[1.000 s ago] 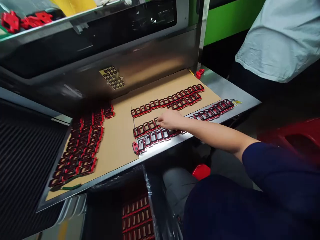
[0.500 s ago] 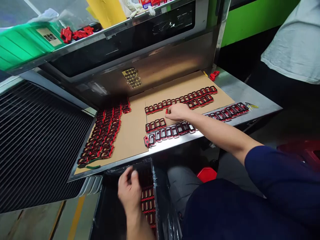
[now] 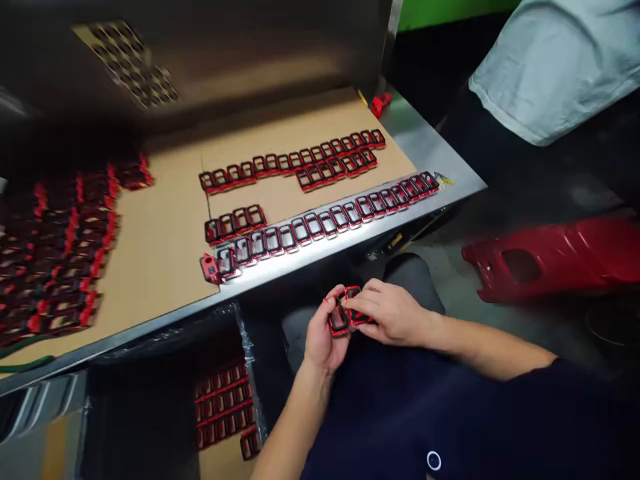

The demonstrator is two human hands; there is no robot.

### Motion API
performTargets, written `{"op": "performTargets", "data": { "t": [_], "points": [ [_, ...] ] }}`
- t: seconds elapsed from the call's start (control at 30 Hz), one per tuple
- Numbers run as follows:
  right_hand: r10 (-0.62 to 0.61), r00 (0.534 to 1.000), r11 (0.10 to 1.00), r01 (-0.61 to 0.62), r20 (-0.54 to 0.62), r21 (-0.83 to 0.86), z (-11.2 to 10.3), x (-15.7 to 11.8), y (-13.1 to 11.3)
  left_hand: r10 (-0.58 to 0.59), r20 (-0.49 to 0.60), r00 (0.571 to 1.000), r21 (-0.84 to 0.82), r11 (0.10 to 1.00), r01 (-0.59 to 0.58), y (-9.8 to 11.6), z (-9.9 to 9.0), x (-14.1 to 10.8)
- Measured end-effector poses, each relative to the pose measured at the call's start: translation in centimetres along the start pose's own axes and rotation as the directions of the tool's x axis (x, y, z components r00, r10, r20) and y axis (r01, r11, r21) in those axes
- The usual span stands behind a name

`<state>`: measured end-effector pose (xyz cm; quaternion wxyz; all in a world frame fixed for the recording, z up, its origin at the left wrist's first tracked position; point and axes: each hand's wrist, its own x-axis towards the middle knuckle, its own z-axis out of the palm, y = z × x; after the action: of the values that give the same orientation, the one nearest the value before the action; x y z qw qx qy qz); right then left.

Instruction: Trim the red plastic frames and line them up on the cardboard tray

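Observation:
In front of my body, beyond the table edge, my left hand holds a red and black frame between thumb and fingers. Close beside it, my right hand grips a second red and black frame, partly hidden by its fingers. The two frames touch or nearly touch. Rows of similar frames lie along the metal table's front edge, and shorter rows lie on the cardboard. A red part with a dark face sits at the left end of the front row.
Many frames cover the left of the cardboard. Below the table, a plastic-lined box holds more frames. A red part lies at the far corner. At right are a red plastic object and a person in a light shirt.
The view has swung down and to the right. My right hand has come back from the table, and my left hand has moved from above the box to meet it, now with a frame.

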<state>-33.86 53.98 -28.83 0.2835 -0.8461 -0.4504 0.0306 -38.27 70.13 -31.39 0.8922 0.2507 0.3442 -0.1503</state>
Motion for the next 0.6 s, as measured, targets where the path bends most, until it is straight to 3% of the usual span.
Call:
{"op": "performTargets", "data": {
  "t": [0.07,0.17,0.27,0.37,0.4,0.47,0.53,0.6],
  "points": [
    [0.083,0.996,0.953,-0.072,-0.025,0.295,-0.3,-0.7,1.1,-0.002,0.024,1.000,0.082,0.997,0.000,0.2,-0.8,-0.1],
    [0.254,0.962,0.641,-0.244,0.098,0.727,-0.5,-1.3,2.0,0.074,0.048,0.996,0.256,0.963,-0.084,0.1,-1.6,-0.8],
    [0.267,0.940,0.357,-0.300,0.211,0.885,0.3,-1.5,2.2,0.127,0.127,0.984,0.452,0.876,-0.171,-0.5,-2.3,-1.5],
    [0.291,0.919,0.056,-0.293,0.265,0.955,1.5,-1.5,2.2,0.263,0.223,0.939,0.640,0.687,-0.344,-0.8,-2.8,-2.1],
    [0.309,0.907,-0.057,-0.283,0.287,0.957,1.9,-1.5,2.1,0.347,0.272,0.898,0.683,0.588,-0.434,-0.8,-2.9,-2.3],
    [0.331,0.876,-0.241,-0.281,0.351,0.929,2.2,-1.4,1.9,0.497,0.402,0.769,0.719,0.349,-0.601,-0.8,-3.1,-2.7],
    [0.335,0.842,-0.352,-0.306,0.424,0.885,2.3,-1.3,1.6,0.560,0.531,0.635,0.706,0.122,-0.698,-0.8,-3.1,-3.1],
    [0.344,0.820,-0.402,-0.311,0.457,0.861,2.2,-1.1,1.1,0.584,0.604,0.542,0.682,-0.027,-0.731,-0.9,-3.1,-3.5]
  ]
}}
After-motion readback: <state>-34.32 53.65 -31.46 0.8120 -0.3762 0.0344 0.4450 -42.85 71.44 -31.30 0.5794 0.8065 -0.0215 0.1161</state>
